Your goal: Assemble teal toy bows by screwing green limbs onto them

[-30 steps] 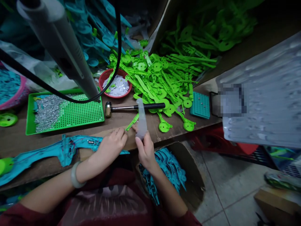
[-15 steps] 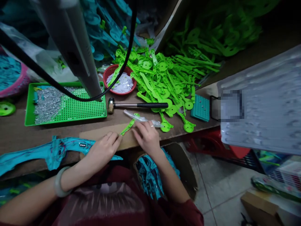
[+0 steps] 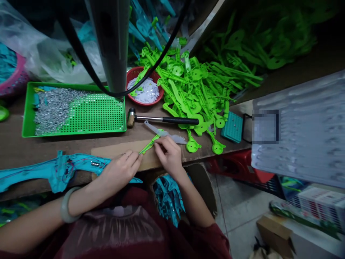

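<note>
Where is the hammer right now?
The hammer lies flat mid-bench, just beyond the right hand, between the green tray and the green parts pile.

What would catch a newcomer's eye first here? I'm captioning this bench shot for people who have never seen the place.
The heap of bright green plastic parts at the back of the wooden bench stands out most. At the near edge, the left hand and right hand meet at a thin green strip and a clear plastic blade. A green tray of small metal pieces sits to the left.
</note>
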`<state>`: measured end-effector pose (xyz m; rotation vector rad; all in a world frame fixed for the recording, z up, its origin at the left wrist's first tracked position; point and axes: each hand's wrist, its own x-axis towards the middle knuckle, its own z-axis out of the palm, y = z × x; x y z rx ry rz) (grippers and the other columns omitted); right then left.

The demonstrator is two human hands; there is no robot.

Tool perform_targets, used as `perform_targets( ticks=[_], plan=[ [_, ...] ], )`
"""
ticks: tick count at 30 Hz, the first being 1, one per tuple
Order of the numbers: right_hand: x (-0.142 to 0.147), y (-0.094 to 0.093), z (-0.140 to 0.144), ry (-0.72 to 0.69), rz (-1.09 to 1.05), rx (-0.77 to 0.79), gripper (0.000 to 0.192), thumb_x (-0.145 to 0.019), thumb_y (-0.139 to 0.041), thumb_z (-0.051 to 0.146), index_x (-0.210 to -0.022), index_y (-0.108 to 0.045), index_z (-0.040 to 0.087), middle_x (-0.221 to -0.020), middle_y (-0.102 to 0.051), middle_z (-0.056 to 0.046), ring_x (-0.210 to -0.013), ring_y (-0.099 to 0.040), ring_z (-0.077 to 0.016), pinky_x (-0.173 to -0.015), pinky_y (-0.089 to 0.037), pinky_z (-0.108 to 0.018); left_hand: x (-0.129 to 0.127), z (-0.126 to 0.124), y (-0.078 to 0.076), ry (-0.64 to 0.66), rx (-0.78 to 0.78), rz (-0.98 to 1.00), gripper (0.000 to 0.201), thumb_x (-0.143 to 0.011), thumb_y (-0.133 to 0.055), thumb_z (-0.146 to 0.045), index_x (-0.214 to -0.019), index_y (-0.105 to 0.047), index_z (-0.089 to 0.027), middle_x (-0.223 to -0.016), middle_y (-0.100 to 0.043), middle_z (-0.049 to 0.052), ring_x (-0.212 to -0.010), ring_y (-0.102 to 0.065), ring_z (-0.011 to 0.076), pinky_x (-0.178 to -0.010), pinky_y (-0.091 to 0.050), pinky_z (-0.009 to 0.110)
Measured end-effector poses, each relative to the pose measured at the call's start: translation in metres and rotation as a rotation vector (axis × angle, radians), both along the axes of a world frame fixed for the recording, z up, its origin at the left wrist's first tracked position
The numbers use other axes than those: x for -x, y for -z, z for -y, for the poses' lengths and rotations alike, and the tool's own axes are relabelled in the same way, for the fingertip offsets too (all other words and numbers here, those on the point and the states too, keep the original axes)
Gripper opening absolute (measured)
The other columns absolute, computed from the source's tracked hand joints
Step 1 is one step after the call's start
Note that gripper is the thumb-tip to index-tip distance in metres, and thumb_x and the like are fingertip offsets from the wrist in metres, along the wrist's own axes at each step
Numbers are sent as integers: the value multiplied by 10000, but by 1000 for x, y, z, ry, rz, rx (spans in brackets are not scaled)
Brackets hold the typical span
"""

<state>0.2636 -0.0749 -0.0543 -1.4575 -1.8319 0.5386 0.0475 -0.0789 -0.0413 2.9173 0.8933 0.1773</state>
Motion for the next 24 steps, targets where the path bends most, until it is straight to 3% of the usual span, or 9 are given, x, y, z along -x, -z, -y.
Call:
perform_targets(
  ticks=[5, 10, 19, 22, 24],
  plan=[
    [4, -1, -2, 57, -28, 3, 105, -932, -515, 135, -893, -588, 198, -819, -607, -27, -746, -571, -143, -660, -453, -272, -1, -3, -5, 24, -15, 46, 339, -854, -398, 22, -1108, -600, -72, -921, -625, 102, -813, -602, 220, -696, -539, 327],
    [3, -2, -1, 40, 35, 37, 127, -917, -506, 119, -833, -566, 193, -786, -568, -23, -716, -541, -140, -639, -431, -265, -3, -1, -5, -35, -23, 71, 377, -843, -401, 35, -1174, -562, -49, -924, -627, 96, -815, -606, 221, -695, -541, 327],
    [8, 3, 2, 134, 69, 91, 139, -881, -544, 124, -758, -556, 188, -711, -532, 5, -641, -506, -126, -611, -419, -263, -7, -2, -5, -71, 60, -28, 345, -839, -449, 30, -1135, -587, -82, -967, -617, 95, -858, -601, 218, -740, -543, 329],
    [9, 1, -2, 147, -5, 138, 135, -887, -550, 144, -769, -602, 184, -737, -572, -13, -672, -543, -136, -622, -457, -269, -11, -4, -11, -42, 56, -80, 300, -832, -446, 35, -1039, -618, -99, -941, -616, 85, -857, -602, 212, -759, -542, 325],
    [7, 0, -3, 115, -140, 226, 99, -882, -578, 177, -824, -659, 183, -789, -613, -26, -666, -576, -132, -603, -497, -263, -16, -5, -15, -45, 43, -109, 340, -833, -441, 35, -1100, -610, -92, -927, -614, 82, -863, -603, 210, -772, -541, 325]
  ],
)
